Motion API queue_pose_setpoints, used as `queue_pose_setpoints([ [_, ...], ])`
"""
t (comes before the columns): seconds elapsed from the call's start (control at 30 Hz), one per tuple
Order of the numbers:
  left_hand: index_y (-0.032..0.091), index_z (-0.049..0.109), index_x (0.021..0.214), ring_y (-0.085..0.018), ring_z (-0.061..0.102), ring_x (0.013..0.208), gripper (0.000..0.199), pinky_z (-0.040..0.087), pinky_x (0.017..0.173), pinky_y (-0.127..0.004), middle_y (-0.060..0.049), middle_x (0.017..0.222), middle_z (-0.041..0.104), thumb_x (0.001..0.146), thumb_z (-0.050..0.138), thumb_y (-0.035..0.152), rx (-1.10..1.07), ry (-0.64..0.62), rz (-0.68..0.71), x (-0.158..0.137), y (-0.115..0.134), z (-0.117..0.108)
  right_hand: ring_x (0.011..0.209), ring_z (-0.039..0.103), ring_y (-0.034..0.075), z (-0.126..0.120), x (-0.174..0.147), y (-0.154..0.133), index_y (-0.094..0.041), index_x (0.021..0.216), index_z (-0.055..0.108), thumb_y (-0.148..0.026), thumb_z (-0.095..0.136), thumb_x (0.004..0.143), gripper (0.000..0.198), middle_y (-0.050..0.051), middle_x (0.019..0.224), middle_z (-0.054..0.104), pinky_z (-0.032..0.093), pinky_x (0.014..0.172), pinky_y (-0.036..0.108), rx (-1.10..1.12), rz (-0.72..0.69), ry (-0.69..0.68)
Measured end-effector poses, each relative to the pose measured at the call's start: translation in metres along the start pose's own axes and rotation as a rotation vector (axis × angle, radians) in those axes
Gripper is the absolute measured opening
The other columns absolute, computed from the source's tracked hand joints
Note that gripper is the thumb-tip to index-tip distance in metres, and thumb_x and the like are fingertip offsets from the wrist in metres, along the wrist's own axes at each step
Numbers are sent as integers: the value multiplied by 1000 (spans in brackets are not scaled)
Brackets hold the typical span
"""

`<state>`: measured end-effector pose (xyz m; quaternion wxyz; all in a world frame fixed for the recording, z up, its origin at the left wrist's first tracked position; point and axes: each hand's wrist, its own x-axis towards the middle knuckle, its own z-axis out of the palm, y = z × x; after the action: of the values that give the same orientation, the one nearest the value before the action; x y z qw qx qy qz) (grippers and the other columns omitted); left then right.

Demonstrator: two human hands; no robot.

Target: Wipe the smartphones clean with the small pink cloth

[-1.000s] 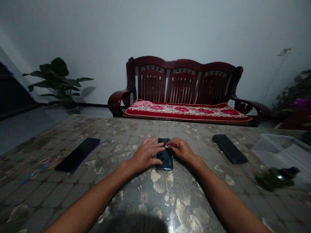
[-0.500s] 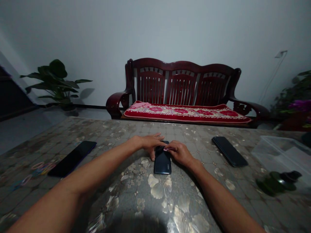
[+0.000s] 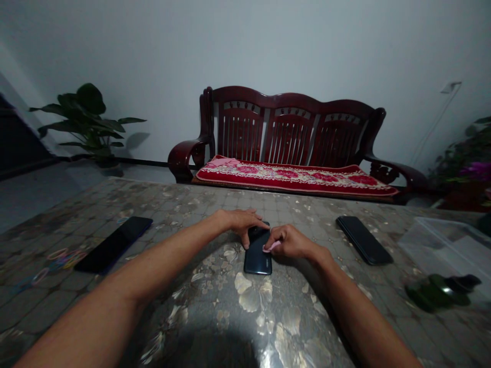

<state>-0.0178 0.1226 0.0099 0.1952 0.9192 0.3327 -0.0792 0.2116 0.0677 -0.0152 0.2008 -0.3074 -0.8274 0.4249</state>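
A dark phone (image 3: 258,258) lies face down on the patterned tablecloth, its camera end pointing away from me. My left hand (image 3: 245,224) holds it at the far end, thumb at the left edge and index finger reaching across the top. Pinched in my right hand (image 3: 288,241) is a small pink cloth (image 3: 271,247), which touches the phone's back near its right edge. Most of the cloth is hidden by the fingers.
Another phone (image 3: 115,245) lies at left beside several coloured hair ties (image 3: 65,258). To the right are a black phone (image 3: 363,240), a green bottle with a black top (image 3: 437,292) and a clear plastic box (image 3: 441,240). A wooden bench (image 3: 287,138) stands behind the table.
My right hand has moved with the pink cloth from the phone's camera end toward me, along its right side. The left hand stays at the far end of the phone.
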Motion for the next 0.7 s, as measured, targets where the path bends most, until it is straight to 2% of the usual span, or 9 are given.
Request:
queue_pose_setpoints([
  [0.1, 34, 57, 141, -46, 39, 141, 106, 33, 115, -58, -6, 144, 59, 43, 98, 41, 0, 7, 16, -1, 3, -2, 74, 71, 19, -2, 0, -2, -18, 81, 82, -24, 77, 71, 12, 4, 80, 77, 54, 68, 25, 89, 81, -46],
  [0.2, 36, 56, 142, -47, 33, 144, 106, 30, 115, -61, -7, 152, 51, 44, 98, 40, 3, -9, 8, -1, 6, -3, 78, 70, 19, 0, 3, -1, -18, 84, 82, -26, 76, 76, 12, 5, 83, 77, 54, 73, 26, 49, 56, 105],
  [0.27, 38, 52, 144, -47, 26, 148, 109, 27, 116, -64, -7, 158, 42, 45, 98, 40, 13, -31, -2, -1, 7, -3, 81, 70, 18, 3, 4, 1, -18, 86, 82, -21, 73, 79, 11, 5, 87, 77, 54, 77, 27, -18, 13, 190],
  [0.33, 40, 50, 145, -47, 22, 149, 109, 25, 116, -64, -7, 162, 37, 47, 98, 41, 23, -56, -7, 0, 7, -4, 83, 70, 18, 5, 5, 3, -19, 87, 81, -14, 69, 79, 15, 5, 89, 77, 54, 80, 27, -78, -16, 213],
  [0.43, 41, 51, 145, -47, 20, 150, 109, 25, 117, -63, -7, 162, 36, 46, 98, 44, 38, -88, -22, 2, 7, -3, 85, 71, 18, 5, 4, 4, -20, 87, 81, -8, 64, 78, 23, 4, 89, 77, 54, 82, 28, -120, -49, 170],
  [0.53, 39, 51, 145, -48, 21, 150, 113, 25, 117, -62, -9, 160, 39, 43, 98, 49, 29, -70, -40, 1, 7, -2, 83, 71, 18, 1, 2, 1, -20, 86, 82, -11, 65, 78, 21, 4, 87, 77, 54, 79, 28, -94, -60, 98],
  [0.7, 35, 53, 143, -47, 25, 148, 109, 23, 117, -64, -11, 157, 44, 45, 94, 61, 17, 26, -38, -9, 9, 6, 75, 70, 17, -5, -1, -1, -18, 83, 82, -24, 75, 73, 14, 4, 83, 77, 53, 70, 25, 96, 58, -82],
])
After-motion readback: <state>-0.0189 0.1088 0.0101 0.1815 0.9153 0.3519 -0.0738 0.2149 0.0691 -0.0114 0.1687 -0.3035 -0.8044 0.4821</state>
